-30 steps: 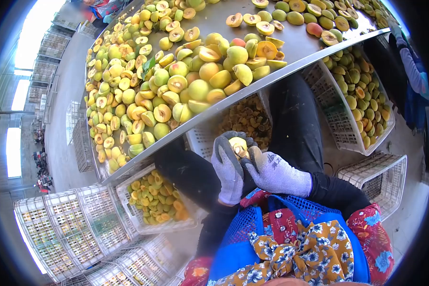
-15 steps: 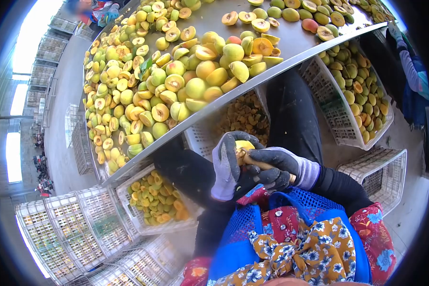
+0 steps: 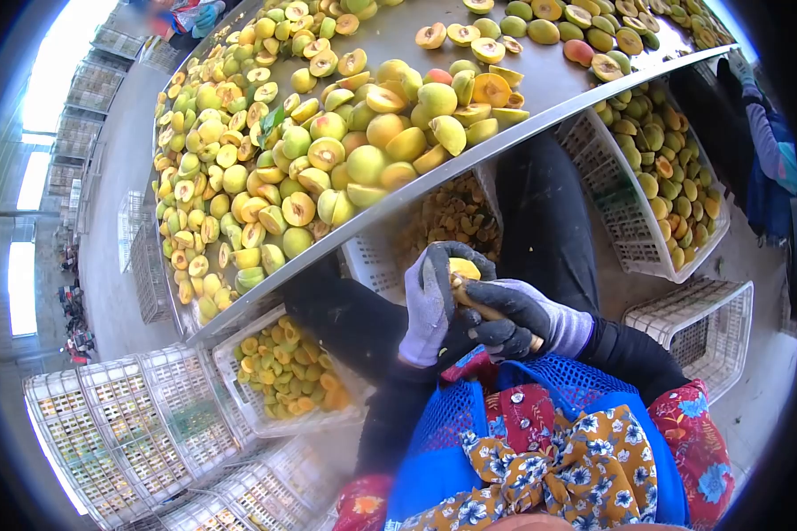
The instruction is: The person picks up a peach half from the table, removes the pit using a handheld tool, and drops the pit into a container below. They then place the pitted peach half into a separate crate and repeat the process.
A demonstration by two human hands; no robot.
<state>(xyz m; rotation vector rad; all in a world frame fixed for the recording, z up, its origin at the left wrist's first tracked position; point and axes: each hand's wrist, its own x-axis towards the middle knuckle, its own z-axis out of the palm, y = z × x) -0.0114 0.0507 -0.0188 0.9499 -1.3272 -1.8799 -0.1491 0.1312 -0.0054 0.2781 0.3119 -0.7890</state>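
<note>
My left hand (image 3: 429,296), in a grey-and-black glove, is closed around a yellow piece of stone fruit (image 3: 463,267), which looks like a peach or apricot half. Pressed close against it, my right hand (image 3: 527,314) grips a wooden-handled tool (image 3: 502,318); its working end meets the fruit and cannot be made out. Both hands are over my lap, below the table's edge. Under them in front stands a crate (image 3: 369,265) with brownish fruit scraps (image 3: 456,212).
A metal table (image 3: 390,35) carries a big heap of whole and halved fruit (image 3: 319,159). Fruit-filled crates stand at left (image 3: 350,414) and right (image 3: 624,226). Stacked crates (image 3: 133,416) are at lower left, another crate (image 3: 695,341) at right. Other people's arms show at both upper corners.
My hands have shifted very slightly, with the fruit turned a little in the left hand. The view has moved slightly too; the heap on the table looks the same.
</note>
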